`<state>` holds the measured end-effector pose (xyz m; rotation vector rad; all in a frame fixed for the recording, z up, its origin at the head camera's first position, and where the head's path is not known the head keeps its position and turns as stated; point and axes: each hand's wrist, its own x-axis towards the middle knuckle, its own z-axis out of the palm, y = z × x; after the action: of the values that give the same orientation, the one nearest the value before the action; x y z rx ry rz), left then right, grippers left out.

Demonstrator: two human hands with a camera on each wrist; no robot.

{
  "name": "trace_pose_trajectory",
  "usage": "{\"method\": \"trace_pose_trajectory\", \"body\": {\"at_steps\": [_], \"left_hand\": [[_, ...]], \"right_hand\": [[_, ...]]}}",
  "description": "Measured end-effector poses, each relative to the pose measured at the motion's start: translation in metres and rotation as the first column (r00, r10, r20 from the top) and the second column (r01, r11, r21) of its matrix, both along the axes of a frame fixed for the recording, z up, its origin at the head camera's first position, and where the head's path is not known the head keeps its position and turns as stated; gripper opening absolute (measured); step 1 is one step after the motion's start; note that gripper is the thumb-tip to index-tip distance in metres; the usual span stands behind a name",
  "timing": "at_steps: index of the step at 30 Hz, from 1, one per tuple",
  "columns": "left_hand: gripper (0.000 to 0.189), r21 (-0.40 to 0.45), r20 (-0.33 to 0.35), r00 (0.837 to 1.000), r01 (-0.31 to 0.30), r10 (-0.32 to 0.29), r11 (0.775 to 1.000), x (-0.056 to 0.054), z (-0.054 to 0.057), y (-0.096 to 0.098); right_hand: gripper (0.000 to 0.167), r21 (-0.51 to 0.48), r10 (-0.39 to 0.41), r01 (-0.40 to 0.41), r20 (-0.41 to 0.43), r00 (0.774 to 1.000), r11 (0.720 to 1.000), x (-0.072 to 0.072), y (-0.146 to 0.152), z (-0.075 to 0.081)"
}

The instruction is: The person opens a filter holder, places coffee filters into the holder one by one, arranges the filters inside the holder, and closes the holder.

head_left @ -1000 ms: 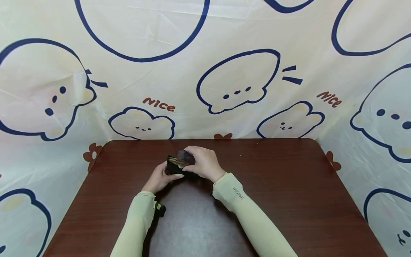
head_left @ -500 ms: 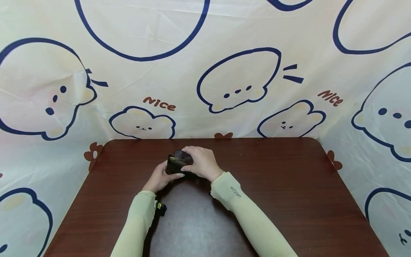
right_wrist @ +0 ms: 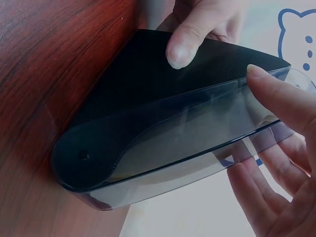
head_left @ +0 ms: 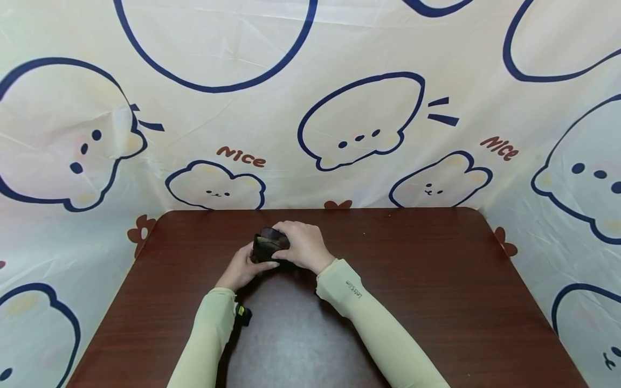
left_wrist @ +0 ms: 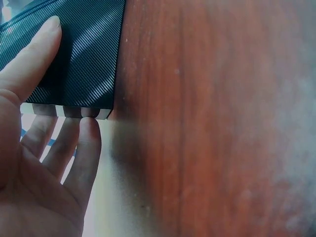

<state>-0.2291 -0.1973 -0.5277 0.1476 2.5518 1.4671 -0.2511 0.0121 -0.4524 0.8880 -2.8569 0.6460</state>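
Near the far edge of the table stands a small black box with fine ribbing on its sides. Its smoky see-through lid pivots at a rounded corner, seen in the right wrist view. My left hand grips the box at its left end, thumb on the ribbed face and fingertips against the end wall. With the right hand I hold the lid, thumb at its edge and fingers on the opposite side. What lies inside the box is barely visible through the lid.
The dark brown wooden table spreads around both arms. A pale curtain with cartoon drawings hangs behind it and along both sides. A small black device sits at the left wrist.
The right hand has moved slightly left with the lid, which now covers more of the box. Yellowish contents seen earlier are now mostly hidden. The left hand stays in place.
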Motion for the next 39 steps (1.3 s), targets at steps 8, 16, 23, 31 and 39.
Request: {"method": "trace_pose_trajectory", "body": {"at_steps": [8,16,23,31,39], "left_hand": [[0.056,-0.007,0.005,1.0,-0.002,0.002,1.0,-0.0002,0.0005,-0.0002],[0.055,-0.005,0.008,1.0,-0.011,0.011,1.0,0.0019,-0.0032,0.0018],[0.052,0.01,0.013,1.0,-0.012,0.012,1.0,0.002,-0.0034,0.0032],[0.051,0.019,0.008,1.0,-0.007,0.007,1.0,0.0006,-0.0025,0.0024],[0.05,0.009,0.003,1.0,-0.017,0.017,1.0,0.0,-0.0007,0.0017]], "right_hand": [[0.053,0.01,0.001,-0.001,-0.004,1.0,1.0,0.0,-0.0031,-0.0014],[0.052,0.042,0.003,-0.002,-0.001,1.0,0.999,0.0029,-0.0059,-0.0042],[0.051,0.031,0.004,-0.004,-0.017,1.0,1.0,0.0039,-0.0074,-0.0065],[0.05,0.025,0.001,-0.001,-0.019,1.0,1.0,0.0028,-0.0088,-0.0072],[0.05,0.016,0.0,0.0,-0.03,1.0,1.0,0.0018,-0.0101,-0.0074]]}}
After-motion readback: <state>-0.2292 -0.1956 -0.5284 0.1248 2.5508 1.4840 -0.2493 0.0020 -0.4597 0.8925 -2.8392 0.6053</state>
